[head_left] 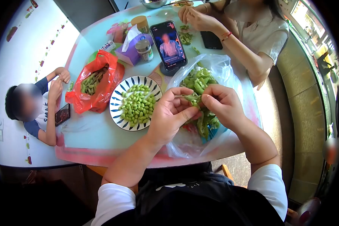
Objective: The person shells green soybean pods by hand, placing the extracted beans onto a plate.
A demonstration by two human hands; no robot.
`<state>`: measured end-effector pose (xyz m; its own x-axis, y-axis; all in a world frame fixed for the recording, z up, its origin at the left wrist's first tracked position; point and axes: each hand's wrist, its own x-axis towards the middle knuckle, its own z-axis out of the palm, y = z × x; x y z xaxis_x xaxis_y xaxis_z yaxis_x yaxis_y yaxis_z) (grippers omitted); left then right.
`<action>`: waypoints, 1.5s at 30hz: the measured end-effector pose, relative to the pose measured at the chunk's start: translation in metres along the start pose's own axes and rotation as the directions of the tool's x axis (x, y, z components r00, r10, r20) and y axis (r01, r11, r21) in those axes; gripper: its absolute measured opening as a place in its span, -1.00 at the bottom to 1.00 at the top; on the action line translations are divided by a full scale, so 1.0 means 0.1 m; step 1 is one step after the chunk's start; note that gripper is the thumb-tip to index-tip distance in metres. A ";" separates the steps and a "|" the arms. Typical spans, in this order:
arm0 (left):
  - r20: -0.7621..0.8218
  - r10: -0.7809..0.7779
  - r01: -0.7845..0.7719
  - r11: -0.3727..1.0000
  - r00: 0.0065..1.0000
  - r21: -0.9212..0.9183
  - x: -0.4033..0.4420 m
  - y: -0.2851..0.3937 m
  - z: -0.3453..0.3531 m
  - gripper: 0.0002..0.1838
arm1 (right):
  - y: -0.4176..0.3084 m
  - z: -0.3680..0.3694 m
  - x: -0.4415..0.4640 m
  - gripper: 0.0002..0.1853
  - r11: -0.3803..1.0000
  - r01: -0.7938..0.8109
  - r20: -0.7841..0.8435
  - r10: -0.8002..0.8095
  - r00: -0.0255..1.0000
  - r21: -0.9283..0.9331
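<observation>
Both my hands meet over a clear plastic bag (229,71) heaped with empty green pods (201,79). Between the fingertips is an edamame pod (193,98); my left hand (174,113) pinches one end of it and my right hand (223,105) grips the other. Just left of my left hand lies a white plate (116,98) with dark leaf-like marks round its rim. Shelled green beans (136,107) are piled on it. Further left, a red plastic bag (111,66) stands open with unshelled pods (92,83) inside.
Behind the plate stand a phone on a stand (169,49), a glass jar (144,51) and a purple tissue box (130,54). A person (30,109) sits at the left with a phone (62,115). Another person (252,34) sits at the far right, near a dark phone (211,40) and pods.
</observation>
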<state>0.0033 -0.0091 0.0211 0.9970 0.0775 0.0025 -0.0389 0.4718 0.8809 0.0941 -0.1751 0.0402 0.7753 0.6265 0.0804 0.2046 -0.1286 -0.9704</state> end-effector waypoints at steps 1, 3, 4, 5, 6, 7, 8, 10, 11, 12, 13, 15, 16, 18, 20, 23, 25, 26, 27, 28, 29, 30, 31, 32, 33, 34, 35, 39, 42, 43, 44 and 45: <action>0.013 -0.002 0.002 1.000 1.000 0.002 0.00 0.00 0.01 -0.57 | -0.01 -0.02 -0.02 -0.82 0.999 0.008 -0.011 -0.009 1.000 -0.033; 0.033 -0.047 0.049 0.997 0.998 -0.060 0.00 0.00 0.01 -0.63 | 0.03 0.02 -0.04 -0.87 0.956 0.201 -0.052 -0.217 0.975 -0.212; 0.045 -0.085 0.090 0.984 0.995 -0.155 0.00 0.02 0.01 -0.64 | 0.05 0.04 -0.03 -0.88 0.894 0.324 -0.047 -0.354 0.934 -0.308; 0.060 -0.120 0.131 0.960 0.991 -0.248 0.00 0.03 0.00 -0.66 | 0.07 0.07 -0.03 -0.88 0.807 0.434 -0.028 -0.484 0.874 -0.401; 0.079 -0.122 0.140 0.951 0.989 -0.278 0.00 0.01 -0.01 -0.70 | 0.06 0.08 -0.04 -0.87 0.747 0.506 -0.023 -0.569 0.822 -0.431; 0.102 -0.135 0.160 0.938 0.986 -0.308 -0.01 -0.01 -0.04 -0.70 | 0.07 0.08 -0.04 -0.87 0.744 0.505 -0.026 -0.572 0.820 -0.438; 0.126 -0.146 0.181 0.924 0.981 -0.338 -0.01 -0.02 -0.06 -0.70 | 0.07 0.08 -0.04 -0.87 0.740 0.505 -0.030 -0.576 0.817 -0.444; 0.110 -0.169 0.197 0.914 0.980 -0.354 -0.01 -0.04 -0.09 -0.69 | 0.09 0.08 -0.04 -0.88 0.766 0.481 -0.068 -0.557 0.828 -0.426; 0.065 -0.153 0.166 0.936 0.986 -0.311 -0.02 -0.04 -0.07 -0.67 | 0.08 0.09 -0.05 -0.89 0.800 0.440 -0.080 -0.511 0.856 -0.407; 0.022 -0.135 0.136 0.954 0.991 -0.266 -0.02 -0.02 -0.03 -0.65 | 0.05 0.08 -0.06 -0.90 0.832 0.396 -0.091 -0.463 0.882 -0.389; -0.018 -0.116 0.109 0.970 0.993 -0.219 -0.01 -0.02 0.01 -0.63 | 0.04 0.08 -0.07 -0.90 0.860 0.351 -0.102 -0.413 0.905 -0.370; -0.052 0.165 -0.162 0.985 0.985 0.054 -0.03 -0.08 0.06 -0.63 | 0.01 0.08 -0.07 -0.86 0.926 0.249 -0.117 -0.291 0.950 -0.283; -0.037 0.301 -0.289 0.938 0.953 0.190 -0.04 -0.10 0.08 -0.63 | -0.02 0.06 -0.08 -0.83 0.970 0.143 -0.113 -0.167 0.979 -0.198; 0.157 0.555 -0.553 0.676 0.817 0.486 -0.01 -0.12 0.02 -0.64 | -0.02 0.04 -0.10 -0.78 0.998 0.006 -0.076 -0.010 0.997 -0.056; 0.460 0.628 -0.701 0.200 0.628 0.684 0.00 0.01 -0.04 -0.66 | 0.03 0.02 -0.09 -0.73 0.998 -0.042 -0.026 0.043 0.999 0.053; 0.468 0.589 -0.668 0.171 0.659 0.725 -0.02 0.03 -0.02 -0.62 | 0.10 0.01 -0.07 -0.73 0.951 -0.110 0.056 0.098 0.994 0.288; 0.450 0.590 -0.645 0.163 0.670 0.746 -0.01 0.05 0.00 -0.62 | 0.06 0.03 -0.06 -0.71 0.925 -0.133 0.076 0.113 0.991 0.355; 0.440 0.591 -0.633 0.160 0.676 0.758 -0.01 0.06 0.00 -0.63 | 0.05 0.04 -0.06 -0.70 0.910 -0.146 0.088 0.121 0.989 0.388; 0.409 0.584 -0.612 0.199 0.701 0.765 -0.01 0.05 0.00 -0.64 | 0.07 0.05 -0.06 -0.70 0.896 -0.149 0.090 0.123 0.988 0.417; 0.376 0.577 -0.590 0.239 0.725 0.771 0.01 0.04 0.00 -0.65 | 0.09 0.06 -0.05 -0.71 0.882 -0.154 0.093 0.126 0.988 0.445; 0.340 0.567 -0.563 0.280 0.750 0.777 0.02 0.03 0.00 -0.65 | 0.12 0.07 -0.05 -0.71 0.866 -0.162 0.098 0.131 0.987 0.473; 0.342 0.599 -0.575 0.251 0.724 0.779 0.05 0.02 0.00 -0.68 | 0.12 0.06 -0.05 -0.72 0.941 -0.091 0.029 0.086 0.996 0.327; 0.335 0.596 -0.551 0.223 0.730 0.804 0.05 0.03 -0.02 -0.70 | 0.09 0.05 -0.04 -0.73 0.985 -0.033 -0.026 0.038 0.999 0.171; 0.356 0.632 -0.580 0.184 0.688 0.794 0.07 0.06 0.00 -0.72 | 0.06 0.04 -0.05 -0.74 1.000 0.012 -0.069 -0.012 0.998 0.012; 0.371 0.663 -0.600 0.149 0.651 0.786 0.08 0.11 0.04 -0.73 | 0.00 0.02 -0.06 -0.78 0.991 0.066 -0.108 -0.079 0.991 -0.119; 0.350 0.615 -0.562 0.188 0.707 0.806 0.02 0.16 0.04 -0.76 | 0.00 0.02 -0.08 -0.78 0.988 0.097 -0.123 -0.111 0.986 -0.118; 0.274 0.568 -0.513 0.317 0.776 0.798 -0.06 0.18 0.04 -0.77 | 0.01 0.02 -0.07 -0.79 0.983 0.139 -0.144 -0.157 0.977 -0.123; 0.226 0.356 -0.389 0.497 0.907 0.776 -0.20 0.32 0.12 -0.83 | 0.09 0.07 -0.07 -0.84 0.901 0.337 -0.173 -0.391 0.904 -0.274; 0.369 0.096 -0.374 0.423 0.924 0.826 -0.27 0.44 0.07 -0.85 | 0.08 0.08 -0.08 -0.87 0.846 0.383 -0.155 -0.463 0.873 -0.371; 0.394 -0.005 -0.364 0.374 0.919 0.853 -0.31 0.42 0.06 -0.87 | 0.08 0.09 -0.09 -0.87 0.842 0.393 -0.149 -0.471 0.870 -0.369; 0.412 -0.106 -0.361 0.322 0.905 0.875 -0.36 0.42 0.05 -0.88 | 0.08 0.10 -0.09 -0.87 0.837 0.405 -0.143 -0.481 0.865 -0.368; 0.422 -0.205 -0.364 0.269 0.883 0.892 -0.40 0.41 0.05 -0.90 | 0.07 0.09 -0.10 -0.87 0.831 0.417 -0.137 -0.493 0.859 -0.369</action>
<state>-0.0375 0.0026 0.0592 0.9166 -0.3991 0.0218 -0.3138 -0.6847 0.6578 0.0825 -0.1748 0.0302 0.6473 0.4966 0.5782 0.7139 -0.1292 -0.6882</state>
